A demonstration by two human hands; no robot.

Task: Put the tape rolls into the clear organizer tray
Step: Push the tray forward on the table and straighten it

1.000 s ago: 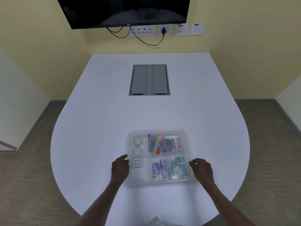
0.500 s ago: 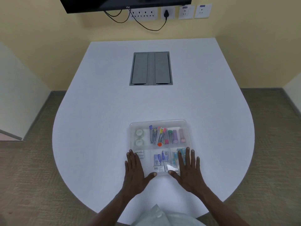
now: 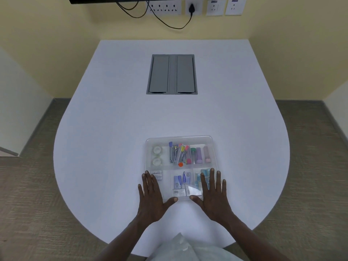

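The clear organizer tray (image 3: 179,138) sits on the white table near its front edge. Two clear tape rolls lie in the tray's far-left compartment, one (image 3: 156,149) behind the other (image 3: 156,161). Pens, markers, small boxes and staple packs fill the other compartments. My left hand (image 3: 153,196) lies flat, fingers spread, over the tray's near-left corner. My right hand (image 3: 211,194) lies flat, fingers spread, over the near-right corner. Neither hand holds anything.
A grey cable hatch (image 3: 172,74) is set into the white table (image 3: 113,129) further back. Wall sockets (image 3: 163,8) with a black cable are on the far wall. A clear plastic bag (image 3: 180,247) shows at the table's near edge.
My hands moved from gripping the tray's left and right sides to lying flat over its near corners. The camera tilted down a little.
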